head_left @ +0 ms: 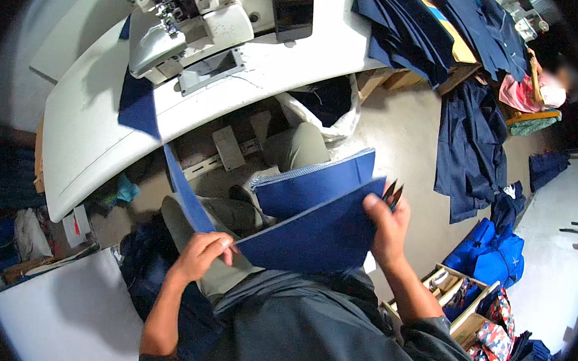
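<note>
A navy blue fabric panel (319,234) is stretched over my lap between both hands. My left hand (205,252) is closed, pinching its left corner; a narrow blue strip (186,189) runs from beside that hand up toward the sewing table. My right hand (390,226) is closed on the panel's right end, its thumb on top. Out of the same hand stick the two dark pointed blades of small thread snips (394,195); their handle is hidden. Behind the panel shows a second blue piece (319,183) with a whitish overlocked edge.
An overlock sewing machine (199,31) stands on the white table (82,130), with a dark phone (292,8) beside it. Blue cloth (139,104) drapes over the edge. Navy garments (471,147) hang at right near a wooden box (465,310). Another person (523,94) sits far right.
</note>
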Tool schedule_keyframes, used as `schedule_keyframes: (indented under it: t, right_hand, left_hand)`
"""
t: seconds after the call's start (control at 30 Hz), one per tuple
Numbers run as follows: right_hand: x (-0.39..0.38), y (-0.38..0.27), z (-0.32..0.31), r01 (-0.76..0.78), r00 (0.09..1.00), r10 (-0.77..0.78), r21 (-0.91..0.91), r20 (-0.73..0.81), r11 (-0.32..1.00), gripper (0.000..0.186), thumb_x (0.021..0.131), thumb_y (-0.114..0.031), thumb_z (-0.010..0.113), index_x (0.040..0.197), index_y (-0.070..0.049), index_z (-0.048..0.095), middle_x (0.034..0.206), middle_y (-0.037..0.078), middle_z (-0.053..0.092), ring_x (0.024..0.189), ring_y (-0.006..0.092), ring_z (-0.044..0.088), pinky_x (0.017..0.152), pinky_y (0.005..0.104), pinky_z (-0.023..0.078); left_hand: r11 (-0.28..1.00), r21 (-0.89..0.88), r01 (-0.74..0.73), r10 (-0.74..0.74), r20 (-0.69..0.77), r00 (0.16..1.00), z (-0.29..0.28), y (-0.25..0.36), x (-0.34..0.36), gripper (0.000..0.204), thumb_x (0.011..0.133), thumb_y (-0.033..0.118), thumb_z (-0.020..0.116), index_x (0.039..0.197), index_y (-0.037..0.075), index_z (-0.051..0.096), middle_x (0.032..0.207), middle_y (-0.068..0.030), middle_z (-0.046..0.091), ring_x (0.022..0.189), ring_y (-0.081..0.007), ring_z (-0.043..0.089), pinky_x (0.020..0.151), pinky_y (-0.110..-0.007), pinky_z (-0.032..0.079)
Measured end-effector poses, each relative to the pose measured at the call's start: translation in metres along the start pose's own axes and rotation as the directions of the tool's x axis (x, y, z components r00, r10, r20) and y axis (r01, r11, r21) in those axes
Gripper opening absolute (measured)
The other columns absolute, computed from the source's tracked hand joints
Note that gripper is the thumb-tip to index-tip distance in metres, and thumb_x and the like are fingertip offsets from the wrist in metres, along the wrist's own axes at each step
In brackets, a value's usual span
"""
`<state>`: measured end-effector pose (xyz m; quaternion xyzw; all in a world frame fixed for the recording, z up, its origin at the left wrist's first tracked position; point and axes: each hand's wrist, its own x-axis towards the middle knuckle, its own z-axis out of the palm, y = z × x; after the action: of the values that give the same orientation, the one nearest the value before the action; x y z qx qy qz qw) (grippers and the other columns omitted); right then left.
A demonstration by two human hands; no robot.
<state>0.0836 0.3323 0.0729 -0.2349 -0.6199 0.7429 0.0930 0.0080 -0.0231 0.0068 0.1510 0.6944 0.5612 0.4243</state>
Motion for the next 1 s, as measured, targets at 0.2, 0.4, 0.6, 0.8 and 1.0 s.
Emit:
schedule_keyframes:
  t: [0.2, 0.4, 0.6, 0.8, 1.0]
  right_hand:
    - [0.057, 0.045, -0.045, 0.009, 0.961, -0.021, -0.043, -0.276, 0.999, 0.011, 0.093, -0.016, 0.066, 0.084, -0.01, 0.063, 0.076, -0.009, 0.055, 0.068, 0.003, 0.046, 0.063, 0.0222, 0.036]
    - [0.079, 0.078, -0.059, -0.028, 0.971, 0.006, -0.089, -0.238, 0.996, 0.015, 0.094, -0.017, 0.068, 0.082, -0.011, 0.062, 0.075, -0.009, 0.054, 0.067, 0.0026, 0.044, 0.061, 0.0224, 0.036]
    - [0.081, 0.086, -0.053, -0.012, 0.97, -0.069, -0.328, -0.235, 0.945, 0.018, 0.094, -0.014, 0.07, 0.078, -0.008, 0.062, 0.071, -0.009, 0.052, 0.065, 0.0024, 0.042, 0.058, 0.0224, 0.036]
    - [0.082, 0.109, -0.058, 0.022, 0.96, -0.116, -0.343, -0.254, 0.939, 0.022, 0.094, -0.017, 0.073, 0.078, -0.009, 0.06, 0.069, -0.01, 0.051, 0.063, 0.0014, 0.041, 0.055, 0.0208, 0.034]
    - [0.074, 0.09, -0.037, 0.002, 0.952, -0.124, -0.398, -0.281, 0.917, 0.023, 0.092, -0.021, 0.076, 0.083, -0.007, 0.06, 0.069, -0.009, 0.049, 0.062, 0.001, 0.041, 0.054, 0.0199, 0.033]
  left_hand:
    - [0.936, 0.348, 0.05, 0.055, -0.285, 0.957, -0.018, 0.031, 0.015, 0.015, 0.092, 0.013, 0.071, 0.09, -0.001, 0.068, 0.074, -0.0049, 0.067, 0.072, -0.0106, 0.061, 0.068, -0.03, 0.05]
    - [0.873, 0.487, -0.008, 0.21, -0.362, 0.908, -0.023, 0.042, 0.036, 0.016, 0.09, 0.011, 0.073, 0.092, -0.005, 0.068, 0.083, -0.0091, 0.067, 0.078, -0.0176, 0.064, 0.073, -0.031, 0.05]
    - [0.786, 0.606, -0.125, 0.409, -0.357, 0.84, -0.021, 0.027, 0.047, 0.014, 0.086, 0.005, 0.075, 0.094, -0.004, 0.071, 0.09, -0.0099, 0.063, 0.083, -0.0217, 0.062, 0.076, -0.03, 0.049]
    - [0.731, 0.68, -0.059, 0.43, -0.392, 0.813, -0.017, 0.035, 0.045, 0.017, 0.086, 0.008, 0.076, 0.101, 0.001, 0.076, 0.086, -0.0083, 0.057, 0.077, -0.022, 0.059, 0.07, -0.033, 0.048]
    - [0.711, 0.7, -0.062, 0.47, -0.408, 0.783, -0.014, 0.043, 0.044, 0.013, 0.085, 0.011, 0.077, 0.095, 0.003, 0.074, 0.085, -0.0089, 0.06, 0.078, -0.026, 0.063, 0.069, -0.036, 0.05]
